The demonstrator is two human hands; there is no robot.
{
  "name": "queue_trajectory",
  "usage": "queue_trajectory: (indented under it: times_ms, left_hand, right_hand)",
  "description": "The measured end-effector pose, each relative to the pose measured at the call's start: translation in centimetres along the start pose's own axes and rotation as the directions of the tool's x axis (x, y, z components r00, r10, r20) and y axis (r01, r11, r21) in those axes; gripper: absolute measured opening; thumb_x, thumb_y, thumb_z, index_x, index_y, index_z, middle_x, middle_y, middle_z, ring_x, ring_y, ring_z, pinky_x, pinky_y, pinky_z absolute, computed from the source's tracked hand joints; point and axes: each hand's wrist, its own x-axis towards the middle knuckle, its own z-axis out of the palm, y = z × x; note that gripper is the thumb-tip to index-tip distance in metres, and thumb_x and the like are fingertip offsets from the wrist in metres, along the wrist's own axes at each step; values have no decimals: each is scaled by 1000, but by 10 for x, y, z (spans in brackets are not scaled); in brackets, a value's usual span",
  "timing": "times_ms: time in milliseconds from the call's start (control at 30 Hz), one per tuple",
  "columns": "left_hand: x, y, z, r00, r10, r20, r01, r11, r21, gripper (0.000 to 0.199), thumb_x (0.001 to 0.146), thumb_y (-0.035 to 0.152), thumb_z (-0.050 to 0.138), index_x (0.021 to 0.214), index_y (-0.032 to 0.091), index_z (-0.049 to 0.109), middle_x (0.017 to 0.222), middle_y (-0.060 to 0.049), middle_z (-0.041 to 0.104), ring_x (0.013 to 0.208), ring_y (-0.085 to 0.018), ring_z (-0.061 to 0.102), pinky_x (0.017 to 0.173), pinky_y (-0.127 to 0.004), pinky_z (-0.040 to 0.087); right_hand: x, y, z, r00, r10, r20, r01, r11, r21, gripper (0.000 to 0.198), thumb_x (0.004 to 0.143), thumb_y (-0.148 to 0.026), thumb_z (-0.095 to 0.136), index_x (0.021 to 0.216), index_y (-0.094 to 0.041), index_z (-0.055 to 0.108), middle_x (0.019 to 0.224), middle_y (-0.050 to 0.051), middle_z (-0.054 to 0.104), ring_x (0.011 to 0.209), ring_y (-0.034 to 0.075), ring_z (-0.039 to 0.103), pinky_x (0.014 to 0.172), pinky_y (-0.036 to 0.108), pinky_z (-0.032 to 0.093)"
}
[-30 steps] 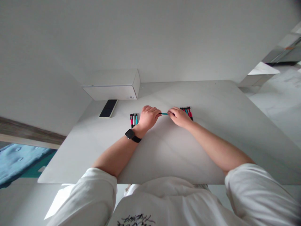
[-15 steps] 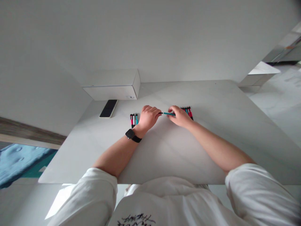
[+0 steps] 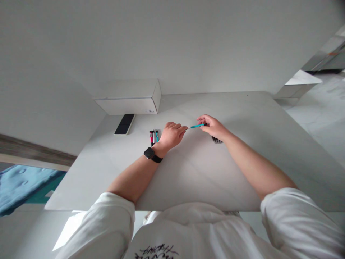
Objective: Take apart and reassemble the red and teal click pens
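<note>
**Slim and stiff: a teal pen barrel (image 3: 197,126) suited to the fingertips**

Read the clock from the person's body, twelve being straight ahead across the white table (image 3: 185,176). The teal pen barrel is at twelve o'clock, between the hands, its black end toward three. The right hand (image 3: 215,128) has that end between thumb and fingers; the hand is partly spread and the hold looks loose, though the exact contact is too small to tell. The left hand (image 3: 171,135) is pinched closed on a narrow pale piece (image 3: 188,128) reaching toward the barrel; whether the two join cannot be made out.

The barrel is probably very light and rigid, likely smooth plastic, so it could roll or slip in a slack pinch. Taking it near its middle should steady it best. The pale piece looks thinner and may bend more readily; holding it close to the barrel and keeping both in line seems safer than any sideways force.

Three pens (image 3: 153,136) lie at eleven o'clock, just beside the left wrist. Dark pen ends (image 3: 217,140) show near half past twelve, below the right hand.
</note>
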Motion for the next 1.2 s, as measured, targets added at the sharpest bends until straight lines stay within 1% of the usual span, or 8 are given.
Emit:
queue_trajectory:
  times_ms: [167,300,400,500,600,733,933,1200]
  left_hand:
    - [0,1,-1,998,-26,-52,27,1000,15,23,102,26,52,110,25,73,91,-8,74,88,-25,66,98,-46,43]
    - [0,-1,1,990,-92,-104,96,995,37,18,98,23,55,105,24,71,85,-7,73,85,-26,65,95,-46,43]
    - [0,-1,2,985,-128,-118,134,990,42,16,98,22,56,104,24,70,82,-7,72,84,-27,65,93,-45,43]
    - [1,-1,4,983,-141,-119,147,988,43,15,99,23,55,106,24,68,82,-7,72,85,-27,65,92,-44,42]
    - [1,0,6,982,-145,-119,151,988,44,15,99,23,54,106,24,68,81,-7,72,84,-27,66,92,-44,41]
    - [1,0,7,981,-139,-135,147,988,52,14,100,24,55,105,24,67,80,-6,71,81,-26,65,90,-43,41]
    - [0,0,6,982,-142,-124,151,986,65,13,100,25,55,105,23,67,80,-6,71,81,-26,65,90,-42,41]
    - [0,2,4,983,-167,-82,173,981,84,16,102,27,53,108,24,67,83,-6,72,85,-26,65,94,-42,41]
  right_hand:
    - [7,9,-14,976,206,-74,-164,910,381,35,84,-26,74,117,-23,63,107,7,75,85,17,71,76,32,61]
    - [8,12,-16,937,344,-57,-287,854,434,26,84,-24,78,106,-22,65,95,5,73,74,14,68,63,27,59]
    - [7,15,-9,931,364,-39,-334,887,319,19,85,-24,78,99,-22,65,87,4,72,66,14,65,53,25,53]
    - [5,18,2,953,298,-49,-290,948,129,18,86,-29,76,101,-24,67,85,4,72,64,16,64,50,26,51]
    - [2,19,12,976,212,-56,-216,971,-98,19,88,-32,74,106,-25,70,84,2,74,66,17,66,54,27,51]
    - [-4,9,18,994,83,-70,-102,937,-335,19,89,-32,73,107,-27,74,88,2,78,76,19,71,71,31,53]
    - [-9,-9,22,999,10,-46,-29,904,-426,16,92,-30,71,107,-27,76,83,1,78,75,20,71,73,31,50]
    - [-12,-19,20,999,-44,6,42,899,-435,21,93,-30,70,112,-27,78,92,1,80,78,18,71,76,28,49]
